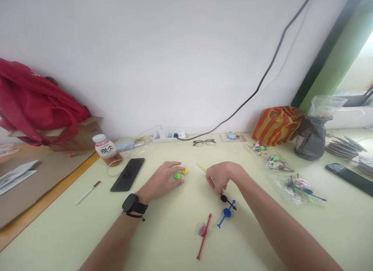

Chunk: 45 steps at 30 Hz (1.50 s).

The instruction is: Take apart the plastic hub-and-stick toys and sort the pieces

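Observation:
My left hand (163, 181), with a ring and a black watch on the wrist, rests on the table with thumb and fingers apart. Between them lie a small green round piece (177, 176) and a yellow one (185, 171). My right hand (219, 176) is bent downward, its fingertips pinched at the end of a black arrow spinner (223, 198). Just below lies a blue arrow spinner (227, 213). A red arrow spinner (204, 235) with a clear suction cup is nearer to me. Partly hidden behind my right hand are yellow-green and white arrows (201, 168).
On the left are a phone (127, 174), a bottle (107, 150) and a cigarette-like stick (87, 192). Glasses (204, 142) and a power strip (171, 137) lie by the wall. Clear bags of arrow parts (300, 189), a striped bag (276, 125) and another phone (349, 178) are right.

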### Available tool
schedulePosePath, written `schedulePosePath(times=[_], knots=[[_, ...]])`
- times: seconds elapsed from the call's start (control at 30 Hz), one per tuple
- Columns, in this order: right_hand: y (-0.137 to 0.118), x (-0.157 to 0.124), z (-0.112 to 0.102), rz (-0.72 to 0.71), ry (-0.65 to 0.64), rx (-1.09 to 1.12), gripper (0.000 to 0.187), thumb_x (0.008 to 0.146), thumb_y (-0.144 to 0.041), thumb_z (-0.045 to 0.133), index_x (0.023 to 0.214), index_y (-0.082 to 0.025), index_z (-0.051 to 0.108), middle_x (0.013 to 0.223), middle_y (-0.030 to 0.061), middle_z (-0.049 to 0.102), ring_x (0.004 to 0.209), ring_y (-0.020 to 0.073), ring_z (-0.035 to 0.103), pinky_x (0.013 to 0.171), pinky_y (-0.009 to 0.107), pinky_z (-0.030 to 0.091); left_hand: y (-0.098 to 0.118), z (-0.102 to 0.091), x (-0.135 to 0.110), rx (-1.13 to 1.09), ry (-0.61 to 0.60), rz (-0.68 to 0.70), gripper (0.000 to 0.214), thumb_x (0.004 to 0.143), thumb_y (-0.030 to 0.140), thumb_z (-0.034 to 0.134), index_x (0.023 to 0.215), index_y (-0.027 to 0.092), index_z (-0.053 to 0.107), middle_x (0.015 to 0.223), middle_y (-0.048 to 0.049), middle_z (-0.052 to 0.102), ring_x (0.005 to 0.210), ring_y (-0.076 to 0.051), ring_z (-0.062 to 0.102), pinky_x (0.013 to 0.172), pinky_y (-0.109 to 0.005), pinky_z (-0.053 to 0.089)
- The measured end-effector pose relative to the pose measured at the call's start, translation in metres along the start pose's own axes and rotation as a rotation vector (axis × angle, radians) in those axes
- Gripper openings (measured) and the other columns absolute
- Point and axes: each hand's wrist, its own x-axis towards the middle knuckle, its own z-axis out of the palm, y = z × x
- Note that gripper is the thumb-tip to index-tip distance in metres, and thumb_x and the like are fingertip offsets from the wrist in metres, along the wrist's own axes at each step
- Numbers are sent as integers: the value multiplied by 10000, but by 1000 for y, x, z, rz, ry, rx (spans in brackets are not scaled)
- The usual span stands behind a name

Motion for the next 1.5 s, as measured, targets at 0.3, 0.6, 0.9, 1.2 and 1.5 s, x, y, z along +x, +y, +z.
schedulePosePath(times=[0.3,0.6,0.9,1.2,1.5], knots=[[1,4,2,63,-159,46,459,494,-192,898,845,-194,601,732,10,725,800,264,752,679,318,547,4,2,0,2,-16,15,427,973,394,628,1395,331,634,1421,-70,619,1325,-279,552,1136,-488,463],[7,-7,-1,-183,303,61,481,640,-207,788,1076,-255,592,889,10,752,807,226,697,611,285,453,1,2,3,-38,18,-20,392,983,401,613,1362,314,660,1331,-69,674,1254,-277,592,1085,-464,497],[15,12,-6,-454,557,266,141,804,-172,621,941,-199,641,870,21,692,769,157,625,654,249,449,10,0,1,13,35,6,406,979,406,624,1377,328,643,1454,-87,582,1368,-304,492,1150,-524,425],[-8,30,6,-621,564,615,137,803,-157,571,928,-207,550,826,-18,596,740,140,576,656,254,447,36,6,10,-302,248,-34,323,978,369,646,1290,283,641,1255,-38,706,1062,-219,673,955,-390,564],[-25,39,17,-622,594,568,62,865,-219,525,849,-222,466,809,-46,497,726,128,454,640,245,373,43,15,12,-346,297,-8,70,960,278,629,963,237,685,967,-38,693,870,-183,654,799,-329,558]])
